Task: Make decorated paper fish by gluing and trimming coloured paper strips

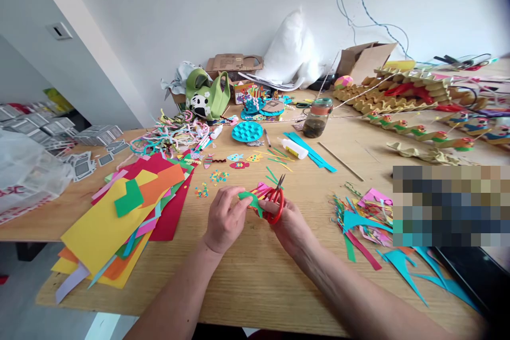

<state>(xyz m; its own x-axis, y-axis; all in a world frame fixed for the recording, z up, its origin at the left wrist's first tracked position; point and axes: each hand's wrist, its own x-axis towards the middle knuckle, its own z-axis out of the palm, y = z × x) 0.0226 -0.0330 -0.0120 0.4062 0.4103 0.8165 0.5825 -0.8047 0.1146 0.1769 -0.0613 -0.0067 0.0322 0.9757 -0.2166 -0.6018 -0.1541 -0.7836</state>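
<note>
Between my hands is a small green paper cutout, shaped like a fish. My left hand pinches its left side. My right hand is closed round red-handled scissors, whose blades point up and away from me; its fingertips also meet the cutout's right end. Pink paper strips and thin green strips lie just beyond my hands. Farther up the table are decorated paper fish, among them a red fish and a blue fish, near small paper dots.
Coloured paper sheets are piled at the left. Paper scraps are strewn at the right beside a dark device, partly blurred out. Behind stand a glue bottle, a glass jar, a blue scalloped disc and a green panda bag.
</note>
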